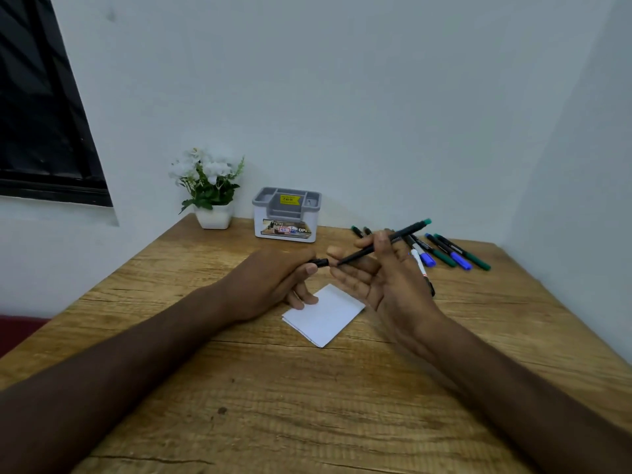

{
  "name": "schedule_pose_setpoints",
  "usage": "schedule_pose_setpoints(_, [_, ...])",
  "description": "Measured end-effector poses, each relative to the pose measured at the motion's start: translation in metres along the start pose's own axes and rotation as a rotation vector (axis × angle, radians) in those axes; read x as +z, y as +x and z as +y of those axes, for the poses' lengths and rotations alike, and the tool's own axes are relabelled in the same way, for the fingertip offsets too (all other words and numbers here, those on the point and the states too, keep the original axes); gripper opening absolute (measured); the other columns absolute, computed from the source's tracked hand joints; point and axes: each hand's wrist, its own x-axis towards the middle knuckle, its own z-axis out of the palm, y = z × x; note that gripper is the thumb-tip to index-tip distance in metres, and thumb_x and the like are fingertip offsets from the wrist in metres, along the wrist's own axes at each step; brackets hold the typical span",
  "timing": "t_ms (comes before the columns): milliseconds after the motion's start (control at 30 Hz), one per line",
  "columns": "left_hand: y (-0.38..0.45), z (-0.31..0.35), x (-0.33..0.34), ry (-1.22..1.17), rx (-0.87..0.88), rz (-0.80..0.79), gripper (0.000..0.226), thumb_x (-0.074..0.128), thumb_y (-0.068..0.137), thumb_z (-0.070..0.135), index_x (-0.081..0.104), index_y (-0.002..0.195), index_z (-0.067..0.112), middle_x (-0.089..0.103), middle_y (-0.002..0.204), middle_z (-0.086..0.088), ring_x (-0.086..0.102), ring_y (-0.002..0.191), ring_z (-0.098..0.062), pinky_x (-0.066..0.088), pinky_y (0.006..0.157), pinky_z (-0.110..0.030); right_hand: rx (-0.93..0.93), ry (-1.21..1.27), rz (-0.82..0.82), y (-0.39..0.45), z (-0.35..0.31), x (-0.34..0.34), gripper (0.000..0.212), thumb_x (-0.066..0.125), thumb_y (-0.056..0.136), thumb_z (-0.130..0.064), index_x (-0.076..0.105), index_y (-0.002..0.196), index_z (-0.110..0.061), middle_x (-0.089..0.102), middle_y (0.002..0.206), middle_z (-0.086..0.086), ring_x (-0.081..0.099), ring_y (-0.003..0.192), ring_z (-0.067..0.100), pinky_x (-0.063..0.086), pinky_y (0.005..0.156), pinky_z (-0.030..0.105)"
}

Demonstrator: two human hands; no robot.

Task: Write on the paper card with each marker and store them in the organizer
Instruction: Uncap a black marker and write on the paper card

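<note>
Wooden table point(307, 388), uncapped marker point(383, 242), card point(328, 316)

White paper card point(325, 314), black marker point(383, 243) (green end), grey-white organizer point(286, 213), brown woodgrain table point(273, 388)

Dim, even indoor light with a cool grey cast on the white walls point(376, 97). Shadows on the wooden table point(307, 405) are soft and faint. No glare. Wide-angle bending shows at 9 o'clock, where the dark window point(41, 114) slants. Slightly soft throughout.
</note>
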Motion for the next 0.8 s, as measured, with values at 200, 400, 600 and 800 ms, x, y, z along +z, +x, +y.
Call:
schedule_pose_setpoints(200, [-0.001,0.006,0.000,-0.025,0.043,0.012,0.029,0.035,0.115,0.035,0.051,0.092,0.028,0.079,0.082,0.010,0.077,0.069,-0.003,0.056,0.060,-0.021,-0.172,-0.135,0.104,0.011,-0.007,-0.012,0.043,0.046,0.111,-0.042,0.069,0.095,-0.010,0.078,0.118,0.023,0.077,0.111,0.031,0.061,0.091,0.040])
schedule_pose_setpoints(400, [-0.007,0.000,-0.011,-0.119,0.077,-0.104,0.026,0.069,0.102,0.012,0.045,0.094,0.016,0.075,0.091,0.006,0.075,0.093,0.000,0.049,0.063,-0.010,-0.236,-0.145,0.183,0.010,-0.007,-0.015,0.044,0.050,0.111,-0.037,0.074,0.088,-0.009,0.070,0.071,0.002,0.059,0.065,0.016,0.055,0.064,0.031])
schedule_pose_setpoints(600, [-0.008,-0.005,-0.013,-0.099,0.034,-0.125,0.046,0.085,0.089,0.020,0.040,0.100,0.017,0.079,0.109,0.016,0.071,0.106,-0.017,0.054,0.060,-0.025,-0.073,-0.113,0.155,-0.003,-0.004,-0.012,0.023,0.064,0.104,-0.023,0.070,0.098,-0.002,0.072,0.076,0.007,0.069,0.062,0.014,0.063,0.062,0.026])
schedule_pose_setpoints(800, [-0.009,-0.012,-0.003,-0.047,0.041,-0.105,0.055,0.089,0.086,0.034,0.048,0.121,0.022,0.074,0.122,0.019,0.065,0.107,0.001,0.046,0.077,-0.016,0.042,-0.302,0.002,-0.015,0.005,-0.003,0.017,0.069,0.090,0.013,0.074,0.094,-0.002,0.071,0.088,0.022,0.070,0.072,0.025,0.064,0.081,0.043])
